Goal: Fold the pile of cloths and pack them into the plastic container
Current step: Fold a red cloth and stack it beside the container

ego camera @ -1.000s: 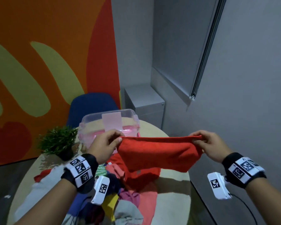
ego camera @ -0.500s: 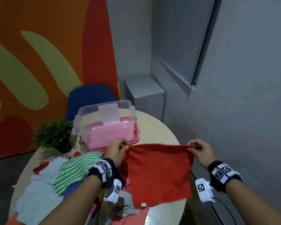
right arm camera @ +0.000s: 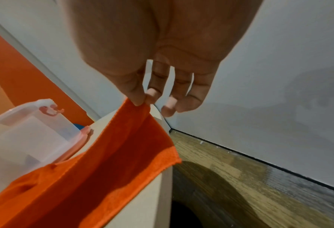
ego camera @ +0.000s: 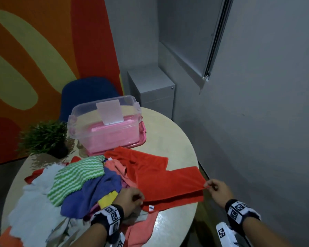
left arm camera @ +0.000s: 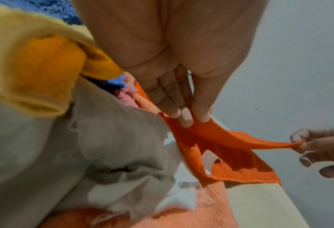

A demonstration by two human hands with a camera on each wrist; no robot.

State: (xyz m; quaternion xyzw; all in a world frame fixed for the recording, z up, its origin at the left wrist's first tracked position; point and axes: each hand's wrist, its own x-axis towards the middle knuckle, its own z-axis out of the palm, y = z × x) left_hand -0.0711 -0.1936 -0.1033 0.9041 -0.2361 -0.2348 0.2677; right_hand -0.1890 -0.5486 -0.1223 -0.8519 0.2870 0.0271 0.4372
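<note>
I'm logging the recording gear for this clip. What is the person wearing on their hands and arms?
Both forearms are bare, with no sleeves or gloves. The left hand and the right hand each have a black wristband carrying white tiles printed with black square code markers. A white block with a similar marker hangs below each wrist, and a thin dark cable trails from the right one.

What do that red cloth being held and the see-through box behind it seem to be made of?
The red cloth looks like soft microfibre or terry: matte, fuzzy nap, drooping limply between the left hand and right hand. The box looks like hard translucent plastic: glossy, cloudy walls, with pink showing through them.
</note>
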